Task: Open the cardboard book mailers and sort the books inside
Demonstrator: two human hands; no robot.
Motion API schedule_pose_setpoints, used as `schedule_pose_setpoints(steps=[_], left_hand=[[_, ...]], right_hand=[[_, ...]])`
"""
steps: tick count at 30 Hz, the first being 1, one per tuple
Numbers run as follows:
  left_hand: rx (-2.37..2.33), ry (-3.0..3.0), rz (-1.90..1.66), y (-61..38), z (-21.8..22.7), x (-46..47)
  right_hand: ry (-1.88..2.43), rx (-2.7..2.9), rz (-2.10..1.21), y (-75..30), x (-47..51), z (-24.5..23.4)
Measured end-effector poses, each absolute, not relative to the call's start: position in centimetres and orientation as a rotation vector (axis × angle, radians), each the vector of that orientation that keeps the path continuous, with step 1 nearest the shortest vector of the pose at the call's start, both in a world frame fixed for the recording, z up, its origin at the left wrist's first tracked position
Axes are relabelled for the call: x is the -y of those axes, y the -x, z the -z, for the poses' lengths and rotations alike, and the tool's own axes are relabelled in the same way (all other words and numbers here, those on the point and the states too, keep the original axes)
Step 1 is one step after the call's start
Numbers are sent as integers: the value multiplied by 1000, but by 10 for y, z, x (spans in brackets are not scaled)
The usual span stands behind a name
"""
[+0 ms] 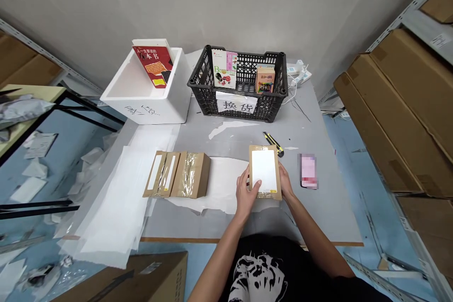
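I hold a small brown cardboard parcel with a white label on top, flat on the grey table. My left hand grips its left side, thumb over the label's lower edge. My right hand clasps its right edge, fingers mostly hidden behind the parcel. To the left lie two more taped brown parcels side by side on white paper sheets.
A yellow and black utility knife lies just beyond the parcel. A blurred pink phone sits to its right. At the back stand a white foam box with a red book and a black crate with books. Cardboard boxes fill shelves on the right.
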State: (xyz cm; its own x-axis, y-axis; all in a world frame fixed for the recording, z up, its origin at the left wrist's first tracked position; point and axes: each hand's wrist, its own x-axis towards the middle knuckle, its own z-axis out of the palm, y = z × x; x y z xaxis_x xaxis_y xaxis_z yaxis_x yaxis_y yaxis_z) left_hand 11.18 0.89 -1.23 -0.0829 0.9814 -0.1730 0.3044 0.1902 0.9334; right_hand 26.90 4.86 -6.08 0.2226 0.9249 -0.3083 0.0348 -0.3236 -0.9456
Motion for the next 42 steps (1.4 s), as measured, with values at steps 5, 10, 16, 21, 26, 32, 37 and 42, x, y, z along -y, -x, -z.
schedule_pose_setpoints(steps=[5, 10, 16, 21, 26, 32, 37, 42], left_hand=[[-1573, -1366, -944, -102, 14, -15], [-1525, -1376, -876, -84, 30, -28], [-1424, -1527, -931, -73, 44, -22], [-1174, -1524, -1043, -68, 48, -14], [-1169, -1343, -1059, -68, 53, -9], [-1518, -1020, -956, -66, 48, 4], [-1454, -761, -771, -56, 39, -7], [-1303, -826, -923, -46, 32, -17]], right_hand=[[1672, 949, -1324, -267, -58, 65], [1720, 990, -1340, -265, -66, 66], [1436, 741, -1532, -262, -63, 59], [1198, 497, -1473, -257, -55, 65], [1233, 427, -1494, -256, -44, 69], [1372, 530, -1844, -267, -24, 58], [1376, 652, -1935, -255, -15, 52], [1244, 697, -1741, -249, -17, 55]])
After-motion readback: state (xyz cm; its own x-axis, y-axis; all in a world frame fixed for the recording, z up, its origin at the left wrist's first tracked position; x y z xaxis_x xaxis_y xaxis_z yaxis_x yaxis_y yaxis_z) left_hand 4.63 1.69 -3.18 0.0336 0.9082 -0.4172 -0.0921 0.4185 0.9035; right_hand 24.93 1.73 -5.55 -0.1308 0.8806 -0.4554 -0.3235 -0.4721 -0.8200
